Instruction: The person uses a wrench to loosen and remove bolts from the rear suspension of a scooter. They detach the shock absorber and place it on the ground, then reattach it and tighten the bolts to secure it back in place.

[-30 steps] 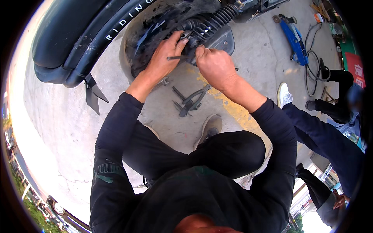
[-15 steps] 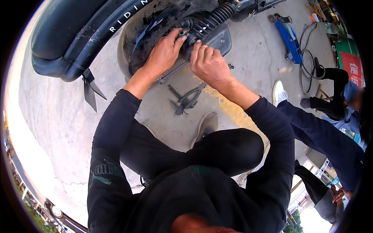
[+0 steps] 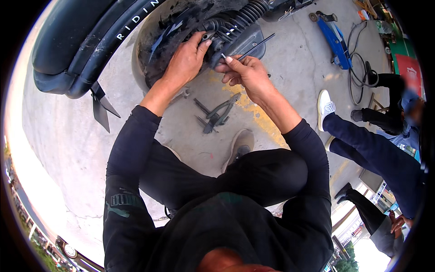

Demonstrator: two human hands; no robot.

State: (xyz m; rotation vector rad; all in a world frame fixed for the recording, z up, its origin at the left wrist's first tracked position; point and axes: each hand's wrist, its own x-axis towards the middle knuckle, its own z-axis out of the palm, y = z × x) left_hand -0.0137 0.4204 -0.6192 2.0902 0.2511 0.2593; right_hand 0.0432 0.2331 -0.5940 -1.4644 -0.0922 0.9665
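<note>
My left hand [image 3: 185,59] is closed at the lower end of a black coil-spring shock absorber [image 3: 240,20], thumb and fingertips pinching a small metal mounting part [image 3: 207,37]. Just right of it, my right hand [image 3: 247,75] grips a thin dark hex key [image 3: 257,46] between thumb and fingers. Its long arm points up and to the right, and a short bright tip shows by the thumb. The key's tip is apart from the mount. Behind both hands lie the scooter's scuffed dark body [image 3: 154,50] and a black cover [image 3: 251,41].
A padded black seat [image 3: 86,45] lies at upper left. Pliers [image 3: 219,115] and a spanner [image 3: 181,96] rest on the concrete below my hands. A blue floor jack [image 3: 334,41] and black hose [image 3: 362,72] are at right, near several people, one in dark trousers [image 3: 371,145].
My right hand has drawn back from the mount and turned over, so the hex key now points up and right. My left hand stays at the mount. The view has shifted slightly.
</note>
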